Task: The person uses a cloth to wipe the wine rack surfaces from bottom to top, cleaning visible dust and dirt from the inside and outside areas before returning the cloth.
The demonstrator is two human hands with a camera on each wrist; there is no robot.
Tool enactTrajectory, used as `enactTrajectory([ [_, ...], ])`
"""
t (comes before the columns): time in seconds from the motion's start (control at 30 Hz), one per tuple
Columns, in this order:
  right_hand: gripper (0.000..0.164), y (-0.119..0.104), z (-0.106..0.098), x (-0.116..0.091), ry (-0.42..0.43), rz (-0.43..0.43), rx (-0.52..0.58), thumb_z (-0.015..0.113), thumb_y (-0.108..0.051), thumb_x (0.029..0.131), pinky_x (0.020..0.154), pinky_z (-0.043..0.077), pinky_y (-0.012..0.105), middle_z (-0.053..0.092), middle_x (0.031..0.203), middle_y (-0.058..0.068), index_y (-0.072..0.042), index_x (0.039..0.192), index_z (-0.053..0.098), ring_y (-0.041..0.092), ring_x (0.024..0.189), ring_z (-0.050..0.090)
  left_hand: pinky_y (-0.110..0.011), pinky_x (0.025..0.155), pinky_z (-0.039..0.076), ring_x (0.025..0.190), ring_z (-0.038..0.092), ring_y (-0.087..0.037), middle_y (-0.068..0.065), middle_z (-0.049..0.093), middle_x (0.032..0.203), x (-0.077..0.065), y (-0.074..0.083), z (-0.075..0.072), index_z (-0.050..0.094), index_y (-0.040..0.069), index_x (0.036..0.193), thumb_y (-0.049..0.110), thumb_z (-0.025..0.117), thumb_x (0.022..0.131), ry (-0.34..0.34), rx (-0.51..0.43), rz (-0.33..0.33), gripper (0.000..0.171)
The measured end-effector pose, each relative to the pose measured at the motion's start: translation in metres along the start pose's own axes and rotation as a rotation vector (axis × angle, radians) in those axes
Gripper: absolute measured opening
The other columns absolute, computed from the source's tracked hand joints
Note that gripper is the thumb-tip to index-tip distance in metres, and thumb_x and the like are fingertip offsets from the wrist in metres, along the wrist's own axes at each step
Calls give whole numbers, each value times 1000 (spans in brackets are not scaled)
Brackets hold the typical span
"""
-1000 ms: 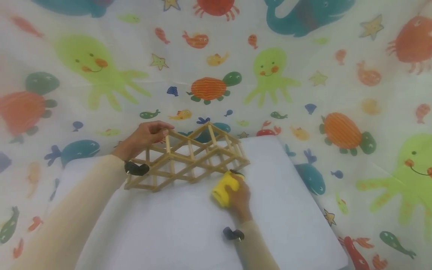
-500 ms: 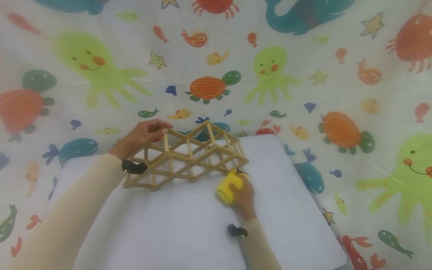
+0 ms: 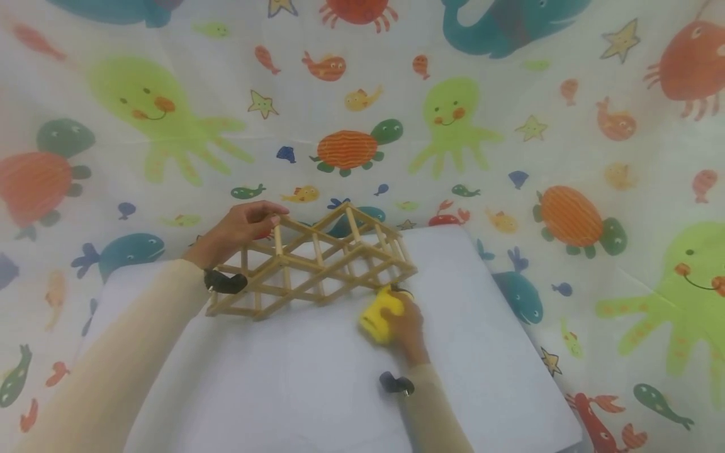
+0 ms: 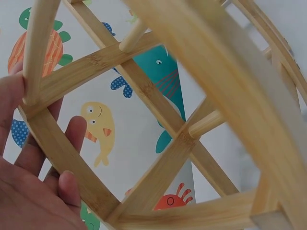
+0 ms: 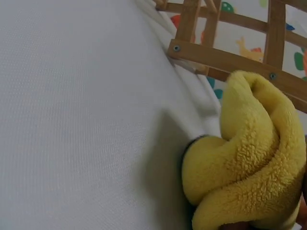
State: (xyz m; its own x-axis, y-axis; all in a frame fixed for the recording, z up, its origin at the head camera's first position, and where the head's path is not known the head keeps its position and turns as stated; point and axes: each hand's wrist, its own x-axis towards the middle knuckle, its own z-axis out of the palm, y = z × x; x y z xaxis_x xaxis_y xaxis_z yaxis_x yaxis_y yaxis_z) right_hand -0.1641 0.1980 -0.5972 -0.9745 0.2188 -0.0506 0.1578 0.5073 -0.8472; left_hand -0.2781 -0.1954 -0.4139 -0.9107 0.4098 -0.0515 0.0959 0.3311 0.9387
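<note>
I find the left hand (image 3: 240,226) gripping the wooden lattice (image 3: 281,258) by one end. Right hand (image 3: 408,325) clutches a yellow cloth (image 3: 376,318) — near the lower bars.

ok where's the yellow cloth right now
In the head view, the yellow cloth is just right of centre, in the right hand, by the right end of the wooden rack.

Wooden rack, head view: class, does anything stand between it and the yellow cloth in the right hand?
Nothing visible does. The yellow cloth, gripped by the right hand, is close beside the wooden rack's lower right edge; whether they touch is unclear. The left hand holds the rack farther left.
</note>
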Motion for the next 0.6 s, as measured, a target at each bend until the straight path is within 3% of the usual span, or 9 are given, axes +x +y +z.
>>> enactTrajectory([
  [0.13, 51, -1, 4, -1, -105, -25, 23, 80, -14, 89, 111, 46, 57, 68, 144, 15, -21, 139, 70, 37, 130, 62, -29, 107, 50, 141, 52, -17, -8, 56, 156, 1, 0, 0, 61, 13, 144, 26, 59, 111, 1, -7, -6, 35],
  [0.33, 58, -12, 11, -12, 73, -111, 60, 81, -13, 89, 98, 54, 45, 69, 145, 12, -25, 144, 66, 31, 117, 68, -38, 112, 48, 142, 51, -17, -4, 56, 156, 4, -1, 0, 61, 15, 144, 30, 60, 110, -2, -18, -24, 37],
  [0.43, 58, -20, 18, -16, 104, -166, 113, 81, -13, 90, 89, 53, 37, 70, 144, 9, -25, 144, 66, 28, 106, 67, -41, 114, 47, 143, 50, -18, -5, 56, 157, 4, -1, 0, 61, 15, 145, 30, 60, 110, -1, -11, -29, 37],
  [0.6, 58, -27, 32, -16, 18, -240, 150, 81, -13, 92, 107, 52, 40, 67, 149, 2, -23, 146, 64, 25, 131, 64, -40, 114, 46, 144, 50, -19, -6, 56, 157, 3, -1, 0, 61, 14, 144, 29, 60, 111, 11, -5, -26, 37],
])
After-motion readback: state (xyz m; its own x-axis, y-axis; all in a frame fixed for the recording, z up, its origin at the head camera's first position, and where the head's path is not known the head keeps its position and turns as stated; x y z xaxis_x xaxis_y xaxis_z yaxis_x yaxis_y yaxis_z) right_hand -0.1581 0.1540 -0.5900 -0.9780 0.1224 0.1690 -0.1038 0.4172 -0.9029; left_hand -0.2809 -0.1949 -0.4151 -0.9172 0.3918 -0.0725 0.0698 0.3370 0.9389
